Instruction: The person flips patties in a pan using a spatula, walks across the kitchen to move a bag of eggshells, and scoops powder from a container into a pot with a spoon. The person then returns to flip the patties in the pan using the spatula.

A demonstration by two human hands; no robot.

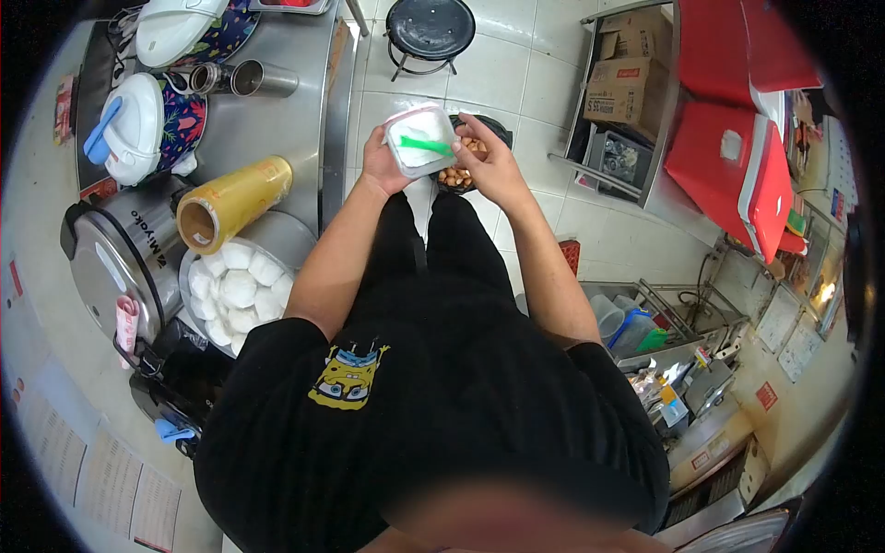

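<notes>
My left hand [376,164] is closed around the left side of a small, clear, square-edged plastic container [426,172]. White contents [424,124], powdery in look, fill much of it. Across these lies a flat green plastic utensil [426,145]; its working end cannot be made out. At the container's right side, my right hand [498,170] has its thumb and a finger on the utensil's right end, with the index finger stretched out above. Below both hands stands a bin lined with a black bag [493,126], holding several brown eggshells [458,177].
To the left, a steel counter [267,115] carries a yellow roll of wrap [241,198], a large cooker [138,253] and patterned pots. A tub of white bundles [238,288] stands near my left arm. Ahead is a black round stool [430,28]; red coolers [719,170] stand right.
</notes>
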